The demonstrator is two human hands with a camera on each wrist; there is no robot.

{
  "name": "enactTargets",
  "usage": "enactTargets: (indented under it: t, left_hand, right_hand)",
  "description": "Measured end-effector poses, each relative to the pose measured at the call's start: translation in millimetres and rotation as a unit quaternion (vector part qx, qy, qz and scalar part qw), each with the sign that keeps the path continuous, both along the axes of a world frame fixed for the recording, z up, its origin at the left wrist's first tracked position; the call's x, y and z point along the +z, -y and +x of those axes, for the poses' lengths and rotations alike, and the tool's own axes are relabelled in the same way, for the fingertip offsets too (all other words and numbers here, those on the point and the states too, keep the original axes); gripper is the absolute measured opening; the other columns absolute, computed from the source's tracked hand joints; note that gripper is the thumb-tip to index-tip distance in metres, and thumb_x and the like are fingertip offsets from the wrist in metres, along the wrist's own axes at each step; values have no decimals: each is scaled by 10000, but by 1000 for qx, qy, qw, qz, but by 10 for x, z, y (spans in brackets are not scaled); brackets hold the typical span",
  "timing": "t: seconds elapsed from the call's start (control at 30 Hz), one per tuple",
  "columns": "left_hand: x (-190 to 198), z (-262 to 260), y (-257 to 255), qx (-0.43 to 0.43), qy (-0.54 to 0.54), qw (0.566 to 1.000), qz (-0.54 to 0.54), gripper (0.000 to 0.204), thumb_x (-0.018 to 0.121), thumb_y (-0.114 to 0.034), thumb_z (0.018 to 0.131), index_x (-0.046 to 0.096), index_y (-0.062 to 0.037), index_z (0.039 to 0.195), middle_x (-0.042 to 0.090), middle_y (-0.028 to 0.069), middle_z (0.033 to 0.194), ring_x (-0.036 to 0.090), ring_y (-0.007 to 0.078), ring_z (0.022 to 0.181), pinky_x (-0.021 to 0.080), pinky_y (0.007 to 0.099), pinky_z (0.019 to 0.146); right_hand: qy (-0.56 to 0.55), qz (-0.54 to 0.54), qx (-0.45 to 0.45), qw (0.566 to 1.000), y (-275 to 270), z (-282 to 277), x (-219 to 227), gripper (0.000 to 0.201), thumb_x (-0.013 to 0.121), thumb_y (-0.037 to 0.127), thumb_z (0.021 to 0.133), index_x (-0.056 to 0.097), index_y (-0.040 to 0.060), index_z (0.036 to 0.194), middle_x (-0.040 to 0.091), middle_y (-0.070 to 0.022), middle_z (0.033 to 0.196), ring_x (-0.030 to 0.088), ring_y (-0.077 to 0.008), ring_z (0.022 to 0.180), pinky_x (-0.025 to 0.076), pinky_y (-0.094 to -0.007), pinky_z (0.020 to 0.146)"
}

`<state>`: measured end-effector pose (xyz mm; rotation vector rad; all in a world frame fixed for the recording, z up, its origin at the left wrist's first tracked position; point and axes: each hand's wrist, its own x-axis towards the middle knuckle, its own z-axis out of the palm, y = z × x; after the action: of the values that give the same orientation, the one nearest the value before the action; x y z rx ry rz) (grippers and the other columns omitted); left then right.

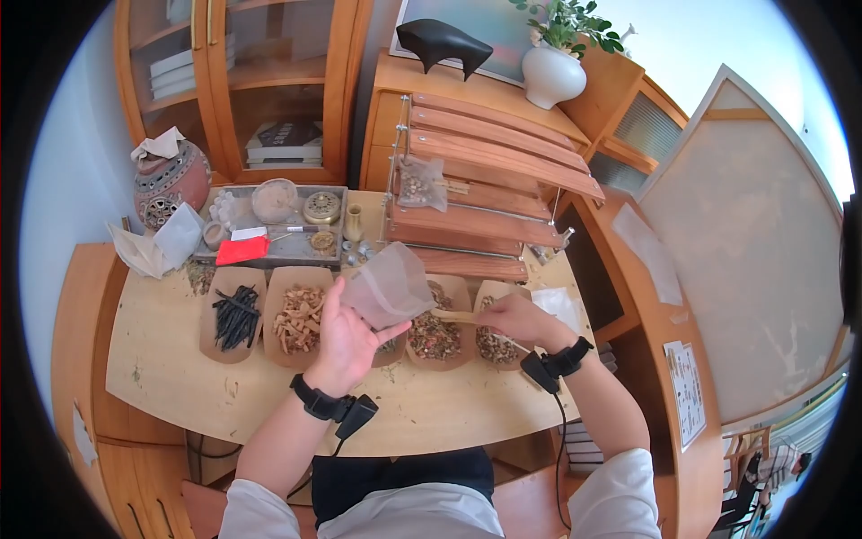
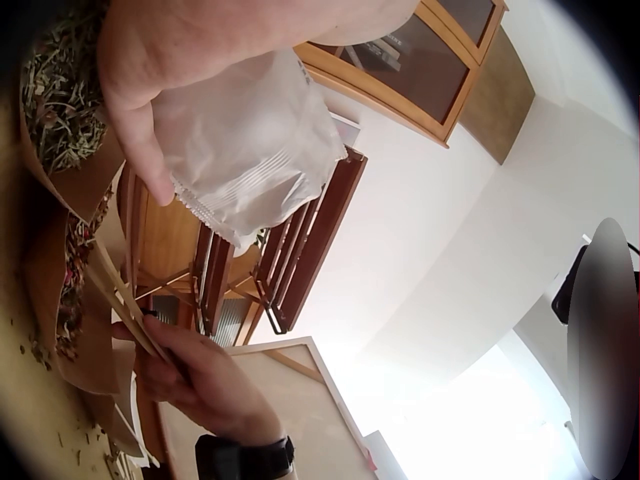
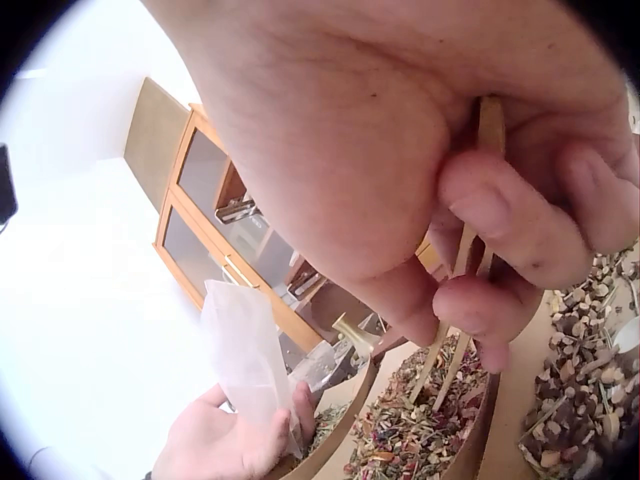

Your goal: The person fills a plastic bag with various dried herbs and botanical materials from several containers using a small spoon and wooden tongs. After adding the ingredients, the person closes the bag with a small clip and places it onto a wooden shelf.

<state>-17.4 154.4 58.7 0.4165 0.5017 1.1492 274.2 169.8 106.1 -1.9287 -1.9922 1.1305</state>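
Observation:
My left hand [image 1: 346, 346], palm up, holds a translucent white mesh bag [image 1: 388, 286] between thumb and fingers, above the row of paper trays. In the left wrist view the bag [image 2: 255, 140] hangs beside the fingers, looking thin and flat. My right hand [image 1: 521, 322] grips wooden tweezers [image 1: 458, 317] with curled fingers. Seen from the right wrist, the tweezers' [image 3: 448, 365] two tips reach down into a mix of dried herbs and red petals [image 3: 395, 430]. That herb mix [image 1: 435, 340] lies in a brown paper tray, right of the tray partly hidden by my left hand.
Paper trays with black strips [image 1: 235, 319] and tan chips [image 1: 298, 319] stand to the left, another with brown pieces [image 1: 496, 346] to the right. Behind are a grey tray [image 1: 280, 262], a red packet [image 1: 242, 251] and a slatted wooden rack [image 1: 503, 153] bearing a filled bag [image 1: 422, 184].

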Motion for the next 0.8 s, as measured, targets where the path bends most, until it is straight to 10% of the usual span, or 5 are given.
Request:
enactTargets:
  t: [0.5,0.8]
  left_hand:
    - [52,-19,2,26,-10,1000,-2,726,373,-593,990,337,-89,1510,447,150,1504,456,322,1373,427,561,1073]
    - [32,-32,-11,24,-4,1000,0,740,391,-595,982,331,-88,1517,447,150,1505,456,323,1374,433,558,1075]
  right_hand:
    - [133,324,128,928,419,-457,80,186,693,273,868,758,122,953,712,-122,844,693,-332,803,552,-438,689]
    - [197,296,68,932,380,-307,-5,222,660,313,881,732,106,845,701,-130,794,687,-338,739,547,-448,666]
